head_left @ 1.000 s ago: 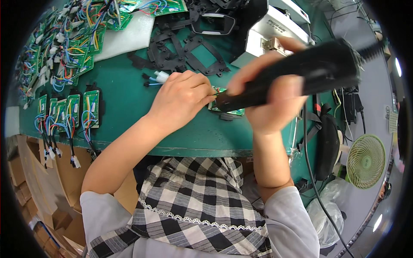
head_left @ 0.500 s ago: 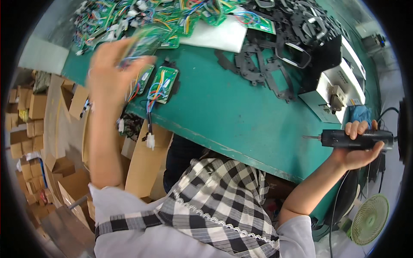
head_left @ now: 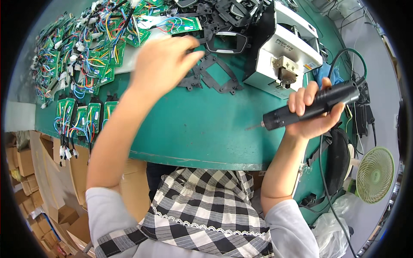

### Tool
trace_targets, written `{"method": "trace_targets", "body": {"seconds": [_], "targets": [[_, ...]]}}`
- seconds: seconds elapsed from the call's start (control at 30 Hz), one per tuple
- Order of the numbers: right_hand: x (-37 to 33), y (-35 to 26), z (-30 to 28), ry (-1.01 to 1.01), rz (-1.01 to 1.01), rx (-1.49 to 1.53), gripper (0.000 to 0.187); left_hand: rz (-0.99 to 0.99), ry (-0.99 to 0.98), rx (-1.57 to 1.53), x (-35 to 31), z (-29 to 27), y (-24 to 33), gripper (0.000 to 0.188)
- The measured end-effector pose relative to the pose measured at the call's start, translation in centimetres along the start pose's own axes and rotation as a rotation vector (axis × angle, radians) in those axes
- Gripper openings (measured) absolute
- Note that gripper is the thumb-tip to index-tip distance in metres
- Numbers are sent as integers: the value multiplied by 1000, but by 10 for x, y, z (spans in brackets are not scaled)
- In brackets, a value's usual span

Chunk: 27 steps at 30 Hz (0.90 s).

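My right hand (head_left: 313,112) is wrapped around a black electric screwdriver (head_left: 312,105). Its thin bit points left over the green table. My left hand (head_left: 161,64) hovers above the table by the pile of black plastic frames (head_left: 221,71). Thumb and forefinger are parted there, and nothing shows between them. Along the front left edge lie several green circuit boards (head_left: 93,115) on black pieces, their coloured wires and white plugs hanging over the edge. Beyond my left forearm spreads a large heap of wired circuit boards (head_left: 101,64).
A white and black machine with a metal fitting (head_left: 297,43) stands at the back right, beside a blue cloth (head_left: 323,74). The screwdriver's cable (head_left: 323,172) hangs down on the right, near a green fan (head_left: 375,175). Cardboard boxes (head_left: 77,180) stand below the table at left.
My left hand has moved right, from the circuit boards to the black frames. My right hand has brought the screwdriver inward, its bit now tilted slightly down. The view has shifted right.
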State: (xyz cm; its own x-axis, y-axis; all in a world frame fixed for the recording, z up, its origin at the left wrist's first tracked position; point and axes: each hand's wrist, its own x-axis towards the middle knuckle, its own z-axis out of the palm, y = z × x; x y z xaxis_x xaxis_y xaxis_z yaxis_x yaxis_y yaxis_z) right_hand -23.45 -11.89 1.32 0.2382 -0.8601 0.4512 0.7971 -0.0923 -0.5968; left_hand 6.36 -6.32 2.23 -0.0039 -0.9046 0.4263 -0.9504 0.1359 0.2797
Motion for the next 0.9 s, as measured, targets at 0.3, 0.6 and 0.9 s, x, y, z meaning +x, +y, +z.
{"method": "trace_targets", "body": {"seconds": [0.3, 0.6, 0.9], "targets": [[-8, -5, 4, 2, -19, -8, 63, -396, -185, -184, 74, 74, 20, 56], [-9, -3, 6, -50, -3, -19, 61, -315, -111, -336, 57, 33, 9, 28], [-5, -6, 2, -40, -18, -2, 60, 7, -689, -335, -19, 15, 51, 19]]}}
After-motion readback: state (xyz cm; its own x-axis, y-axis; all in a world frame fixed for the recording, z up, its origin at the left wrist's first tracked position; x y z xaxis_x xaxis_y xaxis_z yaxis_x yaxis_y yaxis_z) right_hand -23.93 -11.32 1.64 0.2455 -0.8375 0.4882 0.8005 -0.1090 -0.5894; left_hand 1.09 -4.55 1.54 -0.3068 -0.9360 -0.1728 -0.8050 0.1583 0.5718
